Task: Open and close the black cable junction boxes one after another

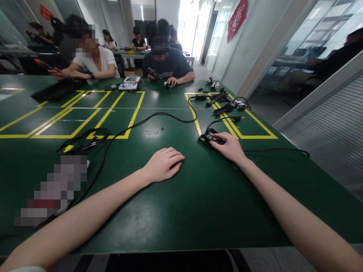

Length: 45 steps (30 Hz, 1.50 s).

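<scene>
You have both bare hands out over a dark green table (153, 223). Your right hand (228, 145), on the right side, has thumb and fingers narrowly apart at a small black housing (202, 139), touching it; whether they pinch a part inside cannot be told. Your left hand (164, 164) lies near the middle, empty, loosely spread with the fingers a little curved, well apart from the housing.

The work looks partway along. The housing has no cover over the side you face, and its inside is exposed, so closing it up appears undone. Far right of your hand, a cluster of black parts (222, 109) lies loose on the table, separate from the housing. A short lead beyond your fingers ends in a plug (241, 118) that lies loose on the table.

As for containers: the housing is a shallow open shell holding a bit of green and some orange-coloured pieces, too small and too covered by your fingers to name. A cardboard box (133, 72) stands beyond the table's far edge; its contents are hidden.

To the left are a coiled black cable (85, 140) and a long blurred-out item (53, 189). A black power adapter (201, 97) sits far right of centre.
</scene>
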Tool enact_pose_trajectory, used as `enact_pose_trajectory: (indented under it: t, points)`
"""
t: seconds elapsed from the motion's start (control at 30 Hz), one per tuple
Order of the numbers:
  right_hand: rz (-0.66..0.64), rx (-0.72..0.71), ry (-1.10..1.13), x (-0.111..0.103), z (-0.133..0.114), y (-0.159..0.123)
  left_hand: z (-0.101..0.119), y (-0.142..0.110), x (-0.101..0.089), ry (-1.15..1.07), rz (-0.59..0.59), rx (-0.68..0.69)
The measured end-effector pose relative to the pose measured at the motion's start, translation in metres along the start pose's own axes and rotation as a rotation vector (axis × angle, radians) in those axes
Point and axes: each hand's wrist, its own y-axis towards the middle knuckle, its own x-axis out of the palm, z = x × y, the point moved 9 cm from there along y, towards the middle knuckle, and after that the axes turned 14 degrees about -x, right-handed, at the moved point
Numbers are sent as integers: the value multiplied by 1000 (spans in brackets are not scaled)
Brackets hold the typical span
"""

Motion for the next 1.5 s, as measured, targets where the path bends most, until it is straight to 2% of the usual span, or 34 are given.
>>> enact_pose_trajectory:
  t: [0.1, 0.17, 0.23, 0.3, 0.4, 0.7, 0.87, 1.03, 1.23, 1.5]
  points:
    - [-152, -301, 241, 32, -73, -8, -1, 0, -15, -29, 125, -32]
    - [-268, -462, 381, 46, -116, -21, 1, -2, -22, -72, 181, -19]
    - [-337, -578, 471, 51, -147, -34, 4, -4, -23, -110, 165, 29]
    - [-360, -634, 511, 51, -163, -41, 7, -5, -17, -131, 100, 74]
    - [-328, -637, 533, 47, -164, -40, 5, -4, -9, -140, 15, 61]
    - [-231, -574, 451, 39, -147, -33, -2, 0, 1, -82, -65, -20]
    - [-233, -560, 410, 34, -142, -30, -5, 1, 3, -49, -53, -50]
    - [-262, -602, 437, 31, -137, -28, -8, 2, 2, -37, -26, -78]
    - [-266, -520, 463, 34, -126, -23, -13, 3, 5, -109, -51, -114]
    - [-226, -474, 452, 37, -129, -22, -22, 3, 2, -236, -43, -133]
